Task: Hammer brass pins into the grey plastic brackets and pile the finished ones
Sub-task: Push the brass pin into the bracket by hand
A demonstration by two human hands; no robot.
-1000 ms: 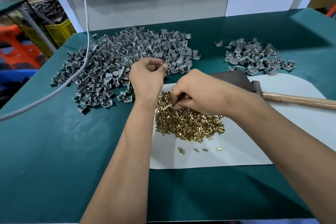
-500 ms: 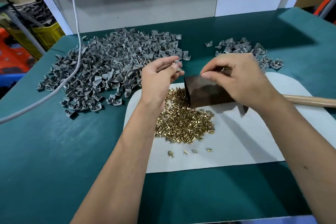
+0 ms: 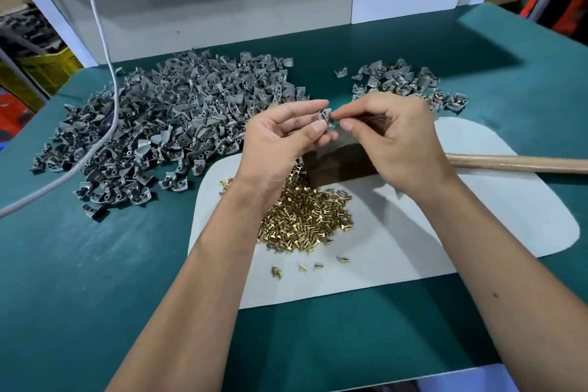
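My left hand (image 3: 280, 140) pinches one grey plastic bracket (image 3: 325, 116) between thumb and fingers, held up above the dark metal block (image 3: 337, 164). My right hand (image 3: 394, 137) meets it from the right, thumb and forefinger pinched at the bracket's edge; the brass pin between them is too small to make out. A heap of brass pins (image 3: 305, 219) lies on the white mat (image 3: 445, 226) under my left wrist. A large pile of grey brackets (image 3: 165, 124) covers the left of the table. A smaller pile of brackets (image 3: 401, 79) lies at the back right.
A hammer's wooden handle (image 3: 521, 164) lies on the mat to the right, its head hidden behind my right hand. A white cord (image 3: 105, 51) hangs down and crosses the big pile. A few loose pins (image 3: 305, 266) lie near the mat's front. The table top (image 3: 79, 280) is green.
My right hand has left the pin heap, lifted over the block and come up to the bracket. My left hand has raised the bracket and moved right to meet it.
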